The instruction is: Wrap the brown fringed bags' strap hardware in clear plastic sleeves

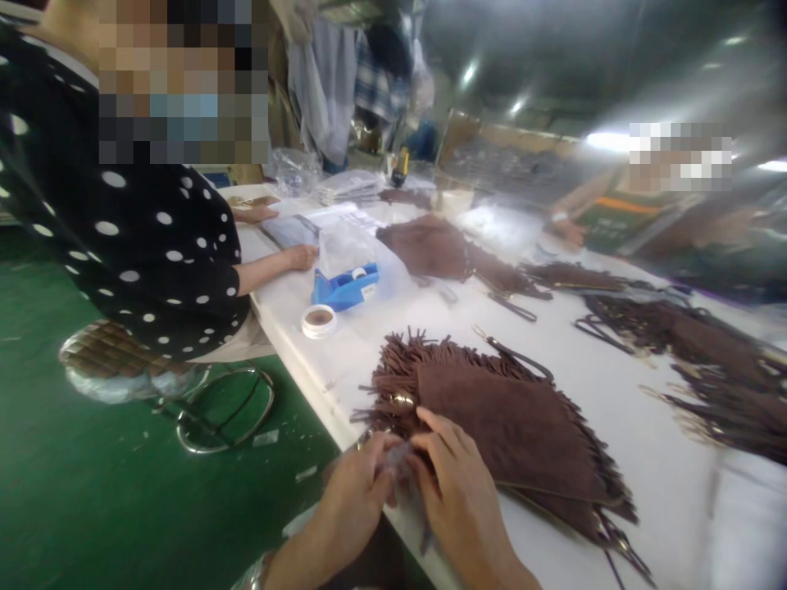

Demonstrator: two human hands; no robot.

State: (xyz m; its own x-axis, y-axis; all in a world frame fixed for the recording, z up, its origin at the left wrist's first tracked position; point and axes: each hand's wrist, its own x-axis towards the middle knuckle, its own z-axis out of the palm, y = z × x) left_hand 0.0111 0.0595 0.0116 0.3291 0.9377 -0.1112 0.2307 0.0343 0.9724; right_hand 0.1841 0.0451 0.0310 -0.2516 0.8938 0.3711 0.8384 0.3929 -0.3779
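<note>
My left hand [357,496] and my right hand [458,483] meet at the table's near edge. Both have their fingers closed on a small piece of clear plastic [401,456], blurred and partly hidden by the fingertips. Just beyond them lies a brown suede bag [501,426] with fringe along its edges. A shiny gold metal fitting [402,401] shows among the fringe, close to my right fingertips. At the bag's far side rests a dark wrist strap [516,356] with a metal clasp. More metal hardware sits at its lower right corner.
A blue tape dispenser [348,287] and a roll of tape [318,321] stand along the white table's [443,315] left edge. Several brown fringed bags [719,340] and straps lie to the right. A co-worker in a dotted top [153,238] sits left; another person stands across.
</note>
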